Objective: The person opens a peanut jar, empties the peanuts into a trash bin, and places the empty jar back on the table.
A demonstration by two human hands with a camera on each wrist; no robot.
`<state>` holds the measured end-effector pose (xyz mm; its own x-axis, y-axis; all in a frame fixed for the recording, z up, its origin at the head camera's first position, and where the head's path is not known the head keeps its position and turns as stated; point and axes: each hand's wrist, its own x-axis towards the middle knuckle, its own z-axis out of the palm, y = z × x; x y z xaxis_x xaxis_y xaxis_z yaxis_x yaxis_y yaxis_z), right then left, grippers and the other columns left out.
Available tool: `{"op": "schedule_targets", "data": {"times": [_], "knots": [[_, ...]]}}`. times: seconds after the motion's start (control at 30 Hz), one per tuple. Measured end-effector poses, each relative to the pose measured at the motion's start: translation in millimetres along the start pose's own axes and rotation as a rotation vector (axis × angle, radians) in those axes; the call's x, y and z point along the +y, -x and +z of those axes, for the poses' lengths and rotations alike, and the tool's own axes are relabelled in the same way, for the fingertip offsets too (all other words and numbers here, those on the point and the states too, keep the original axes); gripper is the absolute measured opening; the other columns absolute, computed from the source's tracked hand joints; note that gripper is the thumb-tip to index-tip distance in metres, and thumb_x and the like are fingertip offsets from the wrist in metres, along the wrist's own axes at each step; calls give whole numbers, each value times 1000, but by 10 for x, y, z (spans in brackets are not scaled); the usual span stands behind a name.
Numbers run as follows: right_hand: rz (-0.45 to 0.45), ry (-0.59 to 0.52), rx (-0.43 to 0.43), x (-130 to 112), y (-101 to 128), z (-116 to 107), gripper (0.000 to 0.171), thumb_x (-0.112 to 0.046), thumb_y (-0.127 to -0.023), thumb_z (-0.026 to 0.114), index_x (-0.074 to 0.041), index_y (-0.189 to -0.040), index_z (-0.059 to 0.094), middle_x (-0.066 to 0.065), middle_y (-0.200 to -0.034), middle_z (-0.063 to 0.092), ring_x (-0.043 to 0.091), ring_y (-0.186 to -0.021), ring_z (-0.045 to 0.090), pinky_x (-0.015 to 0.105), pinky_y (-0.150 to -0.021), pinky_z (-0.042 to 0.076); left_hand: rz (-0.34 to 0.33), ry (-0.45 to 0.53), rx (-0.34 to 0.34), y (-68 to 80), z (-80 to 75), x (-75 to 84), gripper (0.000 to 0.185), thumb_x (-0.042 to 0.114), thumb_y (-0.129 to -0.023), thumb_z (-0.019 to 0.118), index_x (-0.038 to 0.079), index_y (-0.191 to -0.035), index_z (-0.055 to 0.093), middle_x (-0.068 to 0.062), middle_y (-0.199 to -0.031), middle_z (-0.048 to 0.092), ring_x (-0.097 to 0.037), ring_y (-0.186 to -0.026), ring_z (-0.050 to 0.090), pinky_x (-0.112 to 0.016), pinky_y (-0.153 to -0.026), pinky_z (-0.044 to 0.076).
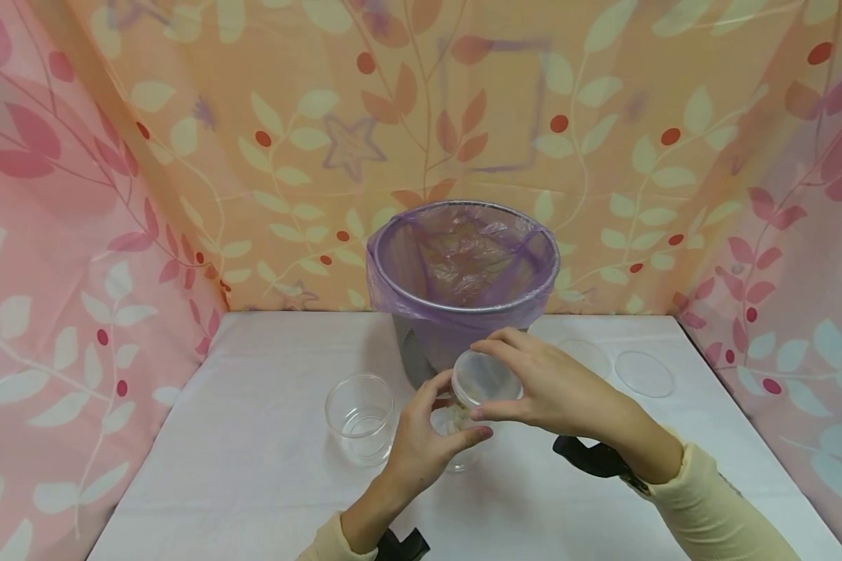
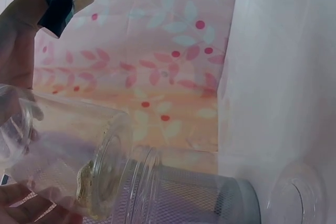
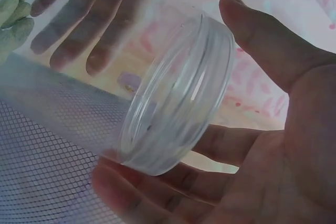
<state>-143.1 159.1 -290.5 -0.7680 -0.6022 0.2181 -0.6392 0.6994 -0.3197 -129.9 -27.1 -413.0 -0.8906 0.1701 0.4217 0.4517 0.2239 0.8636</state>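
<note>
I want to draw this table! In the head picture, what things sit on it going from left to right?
Empty clear cup → lidded clear jar held by both hands, in front of the bin → first flat clear lid → second flat clear lid.

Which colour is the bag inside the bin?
Translucent purple bag; the head view shows it best.

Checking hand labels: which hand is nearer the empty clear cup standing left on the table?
Left. The left hand grips the lidded cup just right of the empty cup, not touching it. The right hand holds the lid, farther right.
</note>
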Motion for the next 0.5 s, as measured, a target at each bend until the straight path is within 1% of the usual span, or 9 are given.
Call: {"op": "schedule_targets", "data": {"times": [0.1,0.27,0.37,0.5], "knots": [[-11,25,14,-17,-9,-4,69,-51,-76,78,-10,-128,59,-1,-117,60,14,-98,61,34,-81,54,-7,6,-1,2,1,11,70,32,-73,86,21,-133,53,8,-126,61,-12,-113,58,-38,-99,49],[-38,28,29,-25,-28,-3,63,-48,-77,79,-10,-124,62,1,-112,62,15,-94,62,29,-74,54,-23,31,-32,16,-3,17,73,30,-73,85,19,-135,48,7,-127,62,-13,-113,60,-46,-104,46],[-64,25,41,-12,-34,0,59,-45,-78,80,-10,-122,63,2,-110,63,15,-90,62,26,-70,53,-28,30,-42,21,-8,24,74,30,-73,85,18,-135,47,5,-126,63,-14,-111,62,-46,-103,47],[-98,25,63,4,-36,3,57,-41,-75,82,-9,-120,65,2,-107,64,14,-87,62,23,-67,52,-47,31,-37,23,-14,41,74,30,-71,86,19,-134,49,5,-123,65,-15,-109,63,-45,-101,48]]}}
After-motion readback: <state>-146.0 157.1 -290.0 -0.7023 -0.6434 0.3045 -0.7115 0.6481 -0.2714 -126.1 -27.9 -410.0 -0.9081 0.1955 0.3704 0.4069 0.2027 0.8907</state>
